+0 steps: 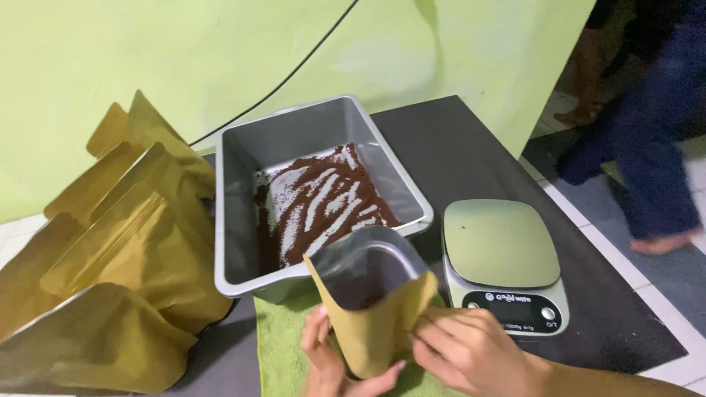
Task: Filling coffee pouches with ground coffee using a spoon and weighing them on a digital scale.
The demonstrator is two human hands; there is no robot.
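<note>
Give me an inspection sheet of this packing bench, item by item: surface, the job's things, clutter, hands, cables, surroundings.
Surface: dark table top with a green cloth at the near edge.
Job's things: open gold pouch with silver lining, standing on the cloth; grey metal tray behind it, holding a thin, streaked layer of brown powder.
Clutter: heap of gold pouches on the left; digital kitchen scale on the right, platform bare.
Hands: left hand grips the pouch's lower left side; right hand pinches its right edge.
Cables: one black cable running across the wall.
Surroundings: light green wall; another person's legs on tiled floor at right, blurred.
</note>
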